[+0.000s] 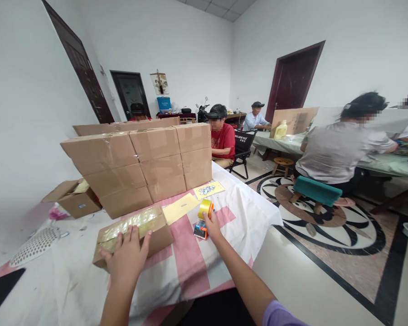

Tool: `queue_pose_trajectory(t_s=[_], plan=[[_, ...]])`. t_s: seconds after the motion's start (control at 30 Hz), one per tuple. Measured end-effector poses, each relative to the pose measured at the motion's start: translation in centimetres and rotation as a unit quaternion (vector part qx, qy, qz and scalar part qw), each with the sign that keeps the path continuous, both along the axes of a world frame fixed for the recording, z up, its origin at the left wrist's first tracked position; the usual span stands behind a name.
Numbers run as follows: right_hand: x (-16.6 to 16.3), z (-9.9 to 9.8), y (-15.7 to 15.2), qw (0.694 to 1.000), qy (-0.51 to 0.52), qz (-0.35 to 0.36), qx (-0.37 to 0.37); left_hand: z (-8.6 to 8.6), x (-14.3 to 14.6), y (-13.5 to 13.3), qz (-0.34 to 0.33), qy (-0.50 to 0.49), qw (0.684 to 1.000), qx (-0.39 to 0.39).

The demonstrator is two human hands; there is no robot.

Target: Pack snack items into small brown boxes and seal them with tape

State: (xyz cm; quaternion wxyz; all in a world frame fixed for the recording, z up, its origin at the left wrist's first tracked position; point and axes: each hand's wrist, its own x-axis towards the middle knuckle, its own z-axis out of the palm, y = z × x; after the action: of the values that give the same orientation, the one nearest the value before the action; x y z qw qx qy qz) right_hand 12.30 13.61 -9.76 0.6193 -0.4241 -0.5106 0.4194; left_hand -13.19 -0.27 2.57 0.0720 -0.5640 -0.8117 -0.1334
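Note:
My left hand (129, 251) lies with fingers spread on top of a cardboard box (161, 242) whose upper side is covered by strips of shiny tape. To the right, my right hand (213, 225) grips a tape dispenser (200, 230) with blue and orange parts and a yellow roll of tape (205, 208). It is held at the tablecloth, a little apart from the box. Between box and dispenser, a plain yellow card (180, 208) lies flat. Behind it is another yellow card (209, 190) with a printed drawing.
Stacked cardboard boxes (163, 167) form a wall across the table's far side. An open carton (78, 199) stands at the left, near a white perforated piece (37, 244). A person in red (224, 140) sits beyond; others sit at the right-hand table (377, 165).

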Motion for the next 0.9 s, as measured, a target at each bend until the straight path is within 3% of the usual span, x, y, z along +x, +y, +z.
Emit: queue_pose_trajectory(t_s=[0.47, 0.9], plan=[[0.0, -0.4, 0.3, 0.999, 0.041, 0.004, -0.014, -0.1, 0.6, -0.2, 0.029, 0.013, 0.999, -0.015], [0.2, 0.2, -0.3, 0.998, 0.048, 0.004, -0.029, -1.0, 0.6, -0.2, 0.022, -0.002, 0.998, 0.055]])
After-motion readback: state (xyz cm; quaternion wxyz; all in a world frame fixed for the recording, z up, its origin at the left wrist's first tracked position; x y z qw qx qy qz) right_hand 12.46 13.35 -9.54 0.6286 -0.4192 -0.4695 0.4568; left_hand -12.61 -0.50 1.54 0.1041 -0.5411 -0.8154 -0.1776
